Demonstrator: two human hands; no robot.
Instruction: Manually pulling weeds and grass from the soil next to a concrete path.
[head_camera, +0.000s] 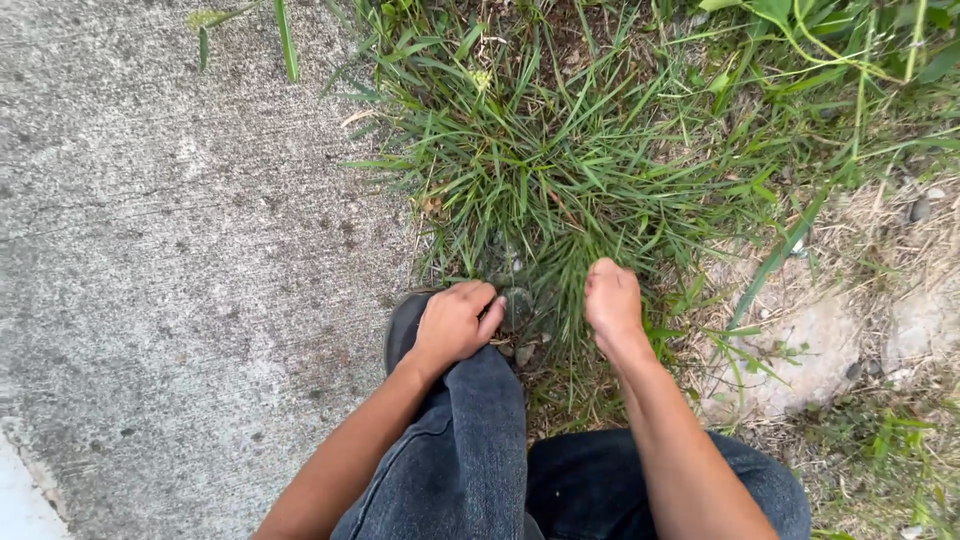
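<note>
Rough concrete (180, 250), wiry grass clump (560, 160)

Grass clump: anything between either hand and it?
Nothing visible. The right hand is closed in the blades at the base of the grass clump. The left hand sits beside the base, above a dark shoe.

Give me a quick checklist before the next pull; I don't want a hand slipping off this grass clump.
1. Right hand closed in the grass clump near its base: ok.
2. Left hand gripping grass: not ok, it rests by the knee above the dark shoe.
3. Blades held low, near the roots: cannot tell, fingers hidden.
4. Foot planted on the concrete slab edge: ok.
5. Sharp stones under the hands: cannot tell.
</note>
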